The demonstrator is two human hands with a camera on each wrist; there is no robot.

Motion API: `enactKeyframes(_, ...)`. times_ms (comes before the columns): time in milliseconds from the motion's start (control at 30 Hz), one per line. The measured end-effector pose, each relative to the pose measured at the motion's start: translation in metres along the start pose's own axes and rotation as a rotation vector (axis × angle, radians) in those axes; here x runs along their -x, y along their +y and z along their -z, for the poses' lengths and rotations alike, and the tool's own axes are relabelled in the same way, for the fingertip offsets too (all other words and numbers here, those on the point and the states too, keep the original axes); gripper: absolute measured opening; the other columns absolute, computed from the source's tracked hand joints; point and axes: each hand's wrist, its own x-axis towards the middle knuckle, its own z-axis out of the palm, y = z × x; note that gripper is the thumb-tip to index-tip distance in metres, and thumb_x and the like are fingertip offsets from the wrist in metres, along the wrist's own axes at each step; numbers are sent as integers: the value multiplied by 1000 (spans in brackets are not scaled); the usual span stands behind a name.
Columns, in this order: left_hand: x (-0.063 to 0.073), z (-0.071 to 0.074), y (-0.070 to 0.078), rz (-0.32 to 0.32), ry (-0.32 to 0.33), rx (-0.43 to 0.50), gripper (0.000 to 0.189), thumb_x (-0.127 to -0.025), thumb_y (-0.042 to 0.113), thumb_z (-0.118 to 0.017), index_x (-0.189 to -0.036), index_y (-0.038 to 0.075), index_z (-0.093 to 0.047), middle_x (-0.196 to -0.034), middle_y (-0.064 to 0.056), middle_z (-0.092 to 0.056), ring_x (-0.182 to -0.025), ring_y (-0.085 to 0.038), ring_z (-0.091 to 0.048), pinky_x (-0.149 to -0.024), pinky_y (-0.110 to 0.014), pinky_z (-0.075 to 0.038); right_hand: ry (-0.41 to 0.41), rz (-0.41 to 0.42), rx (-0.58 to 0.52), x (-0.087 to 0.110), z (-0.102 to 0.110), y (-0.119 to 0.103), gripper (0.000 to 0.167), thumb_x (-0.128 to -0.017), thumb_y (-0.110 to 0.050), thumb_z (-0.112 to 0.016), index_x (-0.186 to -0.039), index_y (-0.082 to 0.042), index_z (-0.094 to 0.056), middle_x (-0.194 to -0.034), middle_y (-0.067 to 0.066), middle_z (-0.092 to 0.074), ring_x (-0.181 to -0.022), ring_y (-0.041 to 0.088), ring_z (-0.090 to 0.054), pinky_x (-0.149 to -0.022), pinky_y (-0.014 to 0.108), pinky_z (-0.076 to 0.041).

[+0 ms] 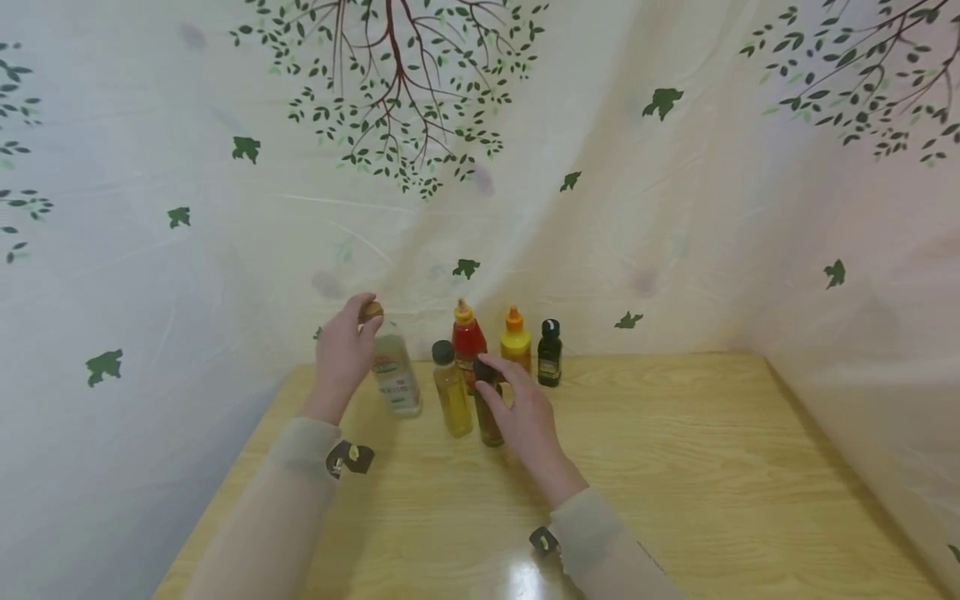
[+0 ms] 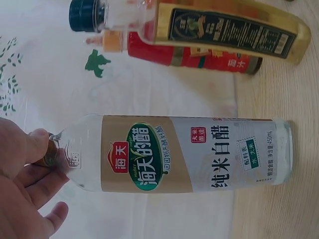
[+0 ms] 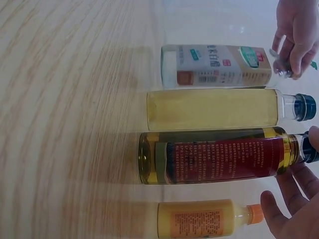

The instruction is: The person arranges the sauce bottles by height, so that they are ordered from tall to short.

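Left grip: vinegar bottle, pinched by cap. Right grip: dark bottle, likewise. Advisable: upright, clear of pale bottle between.

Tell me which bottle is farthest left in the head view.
The clear glass bottle with the beige-and-white label, whose cap the left grip pinches; the other five bottles are all to its right.

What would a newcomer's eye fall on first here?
Probably the left hand, gripping the top of the clear bottle at the group's left end in the head view, and the right hand, holding the amber bottle by its top. Just behind the amber bottle, a red bottle stands out. Above, leafy branches spread across the pale backdrop.
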Motion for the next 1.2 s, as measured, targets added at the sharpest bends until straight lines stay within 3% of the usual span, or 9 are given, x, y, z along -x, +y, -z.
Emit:
enactKeyframes(233,1,20,-15,74,-34,-6,47,-117,19,-56,-161,3,-49,-148,-26,-66,-139,-52,-57,-121,-70,-38,10,25,12,0,-1,2,42,-109,-22,-75,-150,-25,-65,-137,6,-72,-122,29,-70,-100,60,-59)
enactKeyframes(567,0,38,-34,77,-54,11,48,-118,16,-52,-162,-1,-45,-150,-32,-61,-136,-55,-58,-117,-70,-42,21,53,12,-1,0,1,43,-108,-21,-76,-150,-22,-65,-137,7,-72,-122,31,-71,-100,61,-60)
enactKeyframes(1200,-2,47,-51,121,-71,42,50,-119,17,-49,-166,2,-40,-154,-30,-58,-146,-53,-49,-122,-72,-34,21,38,13,0,-1,2,43,-108,-21,-76,-149,-24,-66,-137,5,-72,-122,29,-71,-100,60,-59)
